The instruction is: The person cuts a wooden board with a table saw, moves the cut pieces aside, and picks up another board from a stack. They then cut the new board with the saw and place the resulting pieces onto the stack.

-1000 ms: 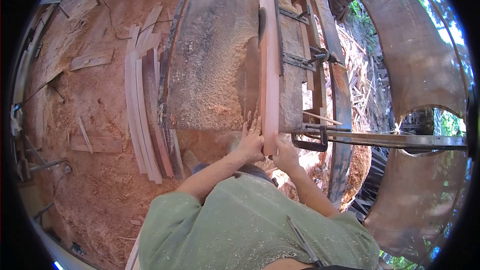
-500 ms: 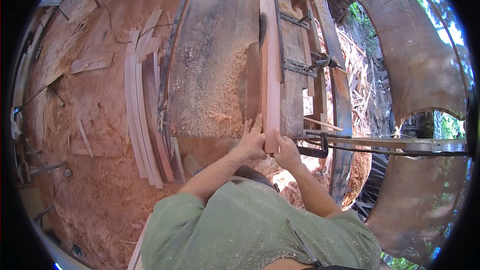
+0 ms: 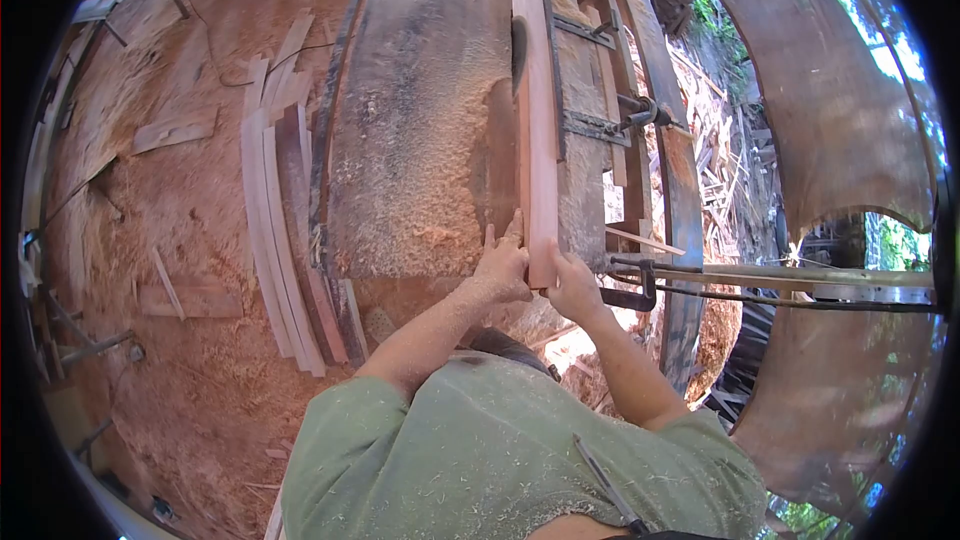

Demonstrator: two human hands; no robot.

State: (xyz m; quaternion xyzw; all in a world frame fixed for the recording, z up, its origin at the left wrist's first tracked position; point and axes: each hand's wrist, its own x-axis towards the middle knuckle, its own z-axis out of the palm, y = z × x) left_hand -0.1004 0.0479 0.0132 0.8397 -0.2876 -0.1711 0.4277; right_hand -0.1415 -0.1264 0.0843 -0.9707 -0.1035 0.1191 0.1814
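A long, pale reddish wooden plank (image 3: 541,150) lies lengthwise on the sawdust-strewn saw table (image 3: 410,90), its near end at the table's front edge. My left hand (image 3: 503,265) grips the left side of that end, with fingers stretched forward along the wood. On the opposite side, my right hand (image 3: 574,286) holds the end corner, fingers curled against it. A dark saw blade (image 3: 519,45) stands close against the plank's left side, well ahead of my fingers. Along the plank's right side runs a narrow dark fence (image 3: 553,70).
Clamps (image 3: 640,112) hold the fence structure on the right, and another clamp (image 3: 643,285) sits at the front right corner. Long cut strips (image 3: 275,230) are stacked left of the table. Sawdust covers the ground (image 3: 190,390); scrap wood (image 3: 715,140) is piled at right.
The plank has slid a little forward, away from me, along the fence. Both my hands have moved forward with its near end, keeping their hold.
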